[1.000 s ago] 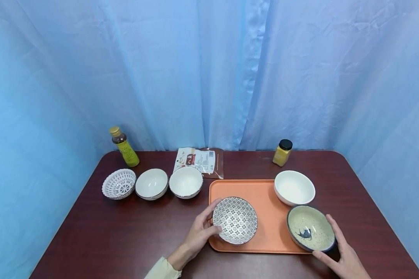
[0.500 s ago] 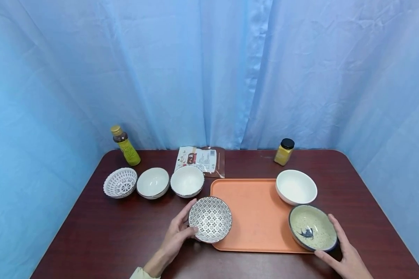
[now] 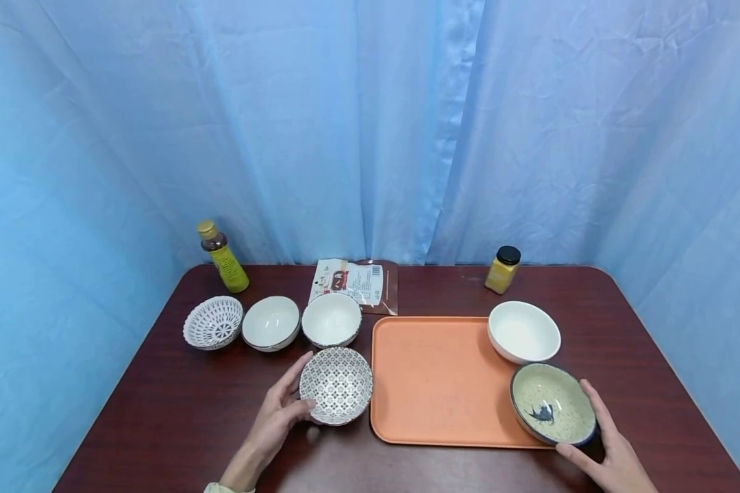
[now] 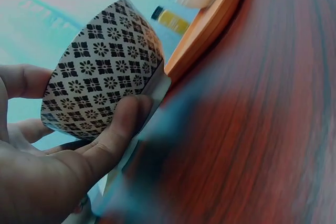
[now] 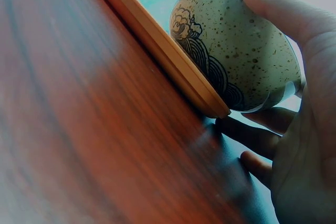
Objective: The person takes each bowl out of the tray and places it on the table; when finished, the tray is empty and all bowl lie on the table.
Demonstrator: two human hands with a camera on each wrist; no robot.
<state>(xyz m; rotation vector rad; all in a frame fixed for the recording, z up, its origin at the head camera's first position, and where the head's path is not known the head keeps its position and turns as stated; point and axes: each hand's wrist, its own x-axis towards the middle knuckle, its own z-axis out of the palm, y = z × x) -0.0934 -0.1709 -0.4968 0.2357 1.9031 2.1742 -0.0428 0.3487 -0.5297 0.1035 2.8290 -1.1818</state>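
We locate the patterned bowl (image 3: 336, 387) just left of the orange tray (image 3: 434, 383), opening up. The left hand (image 3: 274, 419) approaches from the near left, its fingers spread along the bowl's left side and grasping it; in the left wrist view, one fingertip presses low, near the foot. The right hand (image 3: 613, 452) comes in from the near right, its fingers grasping the right side of the green bowl (image 3: 551, 402), which stands over the tray's near right corner.

We cannot confirm whether the patterned bowl's base touches the worktop (image 3: 160, 424); the fingers partly cover the foot. The right wrist is cut off by the lower frame edge, and only a strip of the left sleeve (image 3: 222, 488) shows. The lower part of the left wrist view is blurred.

We note the tray's left edge directly beside the patterned bowl; its flat bed spans from there to the green bowl. Beyond the green bowl, a white bowl (image 3: 523, 332) overlaps the tray's right edge. Three smaller bowls (image 3: 271, 323) line up beyond the left hand, the rightmost close to the patterned rim. Worktop surface extends from the left hand to the left edge.
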